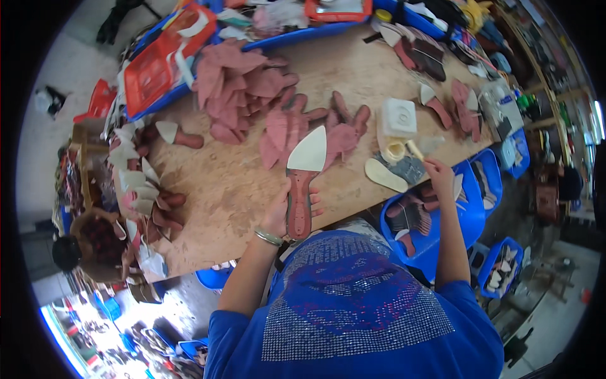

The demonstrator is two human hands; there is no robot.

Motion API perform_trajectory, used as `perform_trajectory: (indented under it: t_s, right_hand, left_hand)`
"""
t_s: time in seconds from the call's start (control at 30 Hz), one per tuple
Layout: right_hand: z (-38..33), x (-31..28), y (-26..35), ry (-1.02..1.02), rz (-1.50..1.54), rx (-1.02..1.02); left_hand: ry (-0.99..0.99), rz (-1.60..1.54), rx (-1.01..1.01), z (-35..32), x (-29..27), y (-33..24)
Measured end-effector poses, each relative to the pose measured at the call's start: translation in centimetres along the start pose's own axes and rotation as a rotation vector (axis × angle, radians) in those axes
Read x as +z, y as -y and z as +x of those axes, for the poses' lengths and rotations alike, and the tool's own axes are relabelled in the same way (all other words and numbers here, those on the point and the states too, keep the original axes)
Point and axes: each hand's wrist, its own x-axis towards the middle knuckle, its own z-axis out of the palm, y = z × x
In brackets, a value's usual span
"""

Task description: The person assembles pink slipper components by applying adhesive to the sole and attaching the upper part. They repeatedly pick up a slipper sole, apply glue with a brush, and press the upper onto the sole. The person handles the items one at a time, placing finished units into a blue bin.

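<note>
My left hand (276,211) is wrapped round a shoe insole (300,202) with a red-brown heel part and a white pointed toe. The insole is held toe-away over the table's near edge. My right hand (440,177) is closed at the end of a short cream-coloured stick (415,150), which may be a brush. Close to it are a white plastic container (399,117), a small cream-coloured open cup (394,151) and a pale sole-shaped piece (385,175) on a dark grey pad (409,168).
Pink cut pieces (230,88) are heaped on the wooden table (221,183). White-toed insoles (136,183) line its left edge; more (435,104) lie at the right. Blue bins (435,265) with insoles stand below the right edge. A red tray (148,79) sits far left. Another person (98,243) is at left.
</note>
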Motion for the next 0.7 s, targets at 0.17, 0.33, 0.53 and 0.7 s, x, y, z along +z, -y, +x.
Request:
perform_trajectory:
  t_s: [0.17, 0.33, 0.53, 0.7]
  right_hand:
    - [0.0, 2.9, -2.1, 0.068, -0.323, -0.008]
    - [1.7, 4.9, -1.8, 0.074, -0.465, -0.129]
    - [3.5, 5.9, -2.2, 0.105, -0.578, -0.251]
    - [3.0, 5.5, -3.4, 0.082, -0.561, -0.33]
  left_hand:
    - [0.062, 0.11, -0.022, 2.9, 1.9, 1.4]
    - [0.097, 0.059, -0.084, 4.2, 4.0, 3.0]
    - [0.034, 0.064, -0.106, 3.9, 5.2, 4.2]
    - [0.013, 0.132, -0.018, 3.7, 5.3, 4.2]
